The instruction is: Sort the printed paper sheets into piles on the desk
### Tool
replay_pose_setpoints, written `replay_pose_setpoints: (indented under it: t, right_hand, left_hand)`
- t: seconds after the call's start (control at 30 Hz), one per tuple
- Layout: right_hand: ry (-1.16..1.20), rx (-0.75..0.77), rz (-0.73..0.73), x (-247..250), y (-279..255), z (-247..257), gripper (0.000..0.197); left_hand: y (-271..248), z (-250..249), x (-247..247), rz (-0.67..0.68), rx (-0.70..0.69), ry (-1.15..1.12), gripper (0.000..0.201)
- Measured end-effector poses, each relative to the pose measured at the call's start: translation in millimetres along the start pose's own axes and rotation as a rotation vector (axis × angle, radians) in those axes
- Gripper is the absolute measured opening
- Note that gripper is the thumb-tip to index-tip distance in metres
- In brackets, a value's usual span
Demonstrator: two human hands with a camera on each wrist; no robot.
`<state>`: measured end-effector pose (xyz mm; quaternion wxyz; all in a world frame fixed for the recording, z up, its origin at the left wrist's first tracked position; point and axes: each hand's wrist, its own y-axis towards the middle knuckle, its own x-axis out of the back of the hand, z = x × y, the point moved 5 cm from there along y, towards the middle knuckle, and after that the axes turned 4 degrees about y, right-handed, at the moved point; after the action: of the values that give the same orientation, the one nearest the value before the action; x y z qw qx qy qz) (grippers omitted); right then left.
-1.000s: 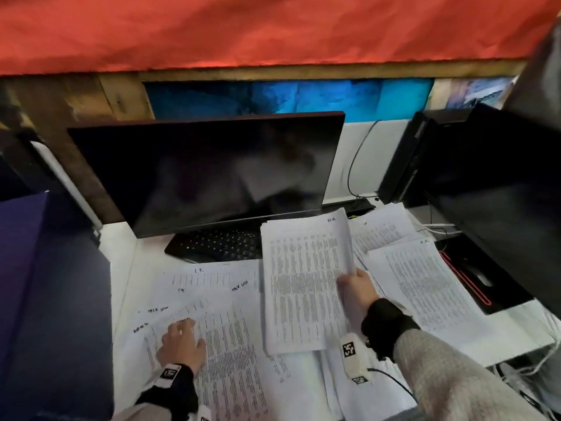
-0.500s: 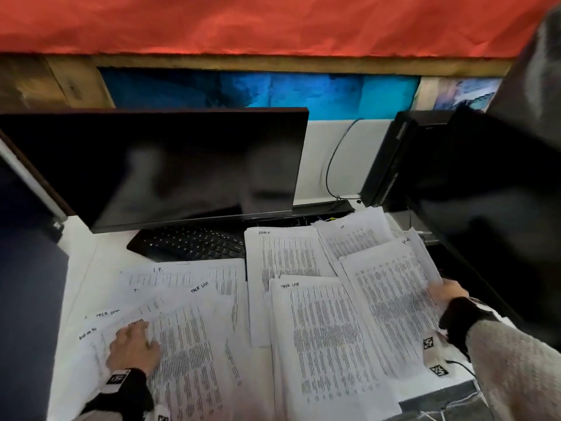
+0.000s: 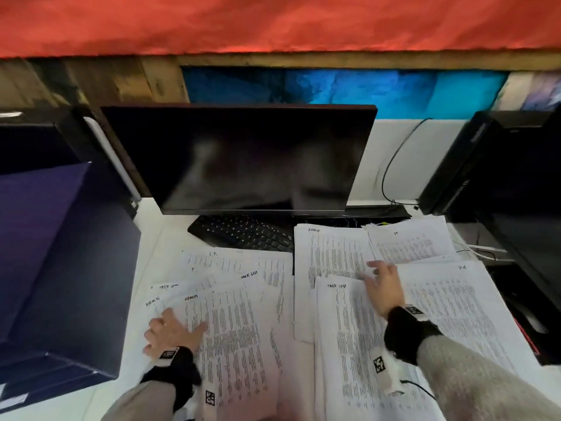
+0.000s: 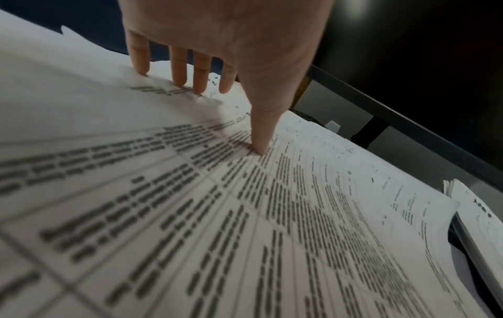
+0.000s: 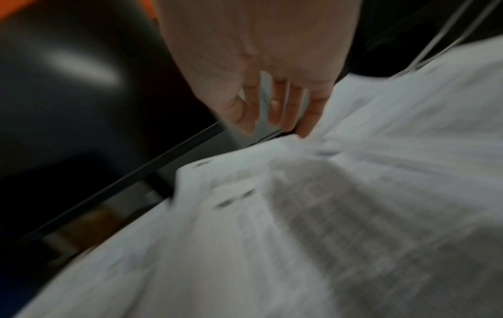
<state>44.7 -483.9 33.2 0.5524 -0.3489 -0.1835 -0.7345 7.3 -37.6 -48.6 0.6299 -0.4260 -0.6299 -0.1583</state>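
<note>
White printed paper sheets (image 3: 230,329) cover the worktop (image 3: 161,238); the left hand (image 3: 170,332) presses them with spread fingers, the right hand (image 3: 384,284) hovers open above.

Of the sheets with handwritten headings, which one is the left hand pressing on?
The sheet headed "Admin" at the near left, under the left hand, fingers flat. The "Task list", "IT" and "HR" sheets lie farther right.

Your desk (image 3: 170,235): monitor (image 3: 239,159) and keyboard (image 3: 243,232) block 12 o'clock, blue box (image 3: 60,268) walls 9 o'clock, computer tower (image 3: 473,165) crowds 2 o'clock.
</note>
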Motion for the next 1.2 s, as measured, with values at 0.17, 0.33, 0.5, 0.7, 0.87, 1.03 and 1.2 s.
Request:
replay_pose_setpoints:
  t: [0.17,0.33,0.5,0.7,0.87,1.03,1.2]
  right_hand:
    - [0.123,0.085,0.532,-134,-62,70,0.02]
    - [0.11,-0.167,0.672,-193,-92,74,0.042]
    - [0.082,-0.179,0.567,-203,-100,82,0.045]
    - [0.043,-0.127,0.395,-201,-99,85,0.011]
    - [-0.052,-0.131,0.374,-189,-86,74,0.025]
    - [-0.118,-0.166,0.383,-183,-76,56,0.024]
    - [-0.066,-0.167,0.365,-189,-87,61,0.021]
  left_hand:
    - [13,17,7,0.026,0.051,-0.001,0.106]
    - [24,27,13,0.088,0.004,0.029,0.105]
    - [31,23,11,0.145,-0.086,-0.267,0.086]
    - [28,16,6,0.321,-0.179,-0.573,0.047]
    - [40,38,21,0.104,-0.188,-0.211,0.026]
    - [48,52,28,0.056,-0.026,-0.353,0.065]
    - [51,48,35,0.073,0.027,-0.419,0.076]
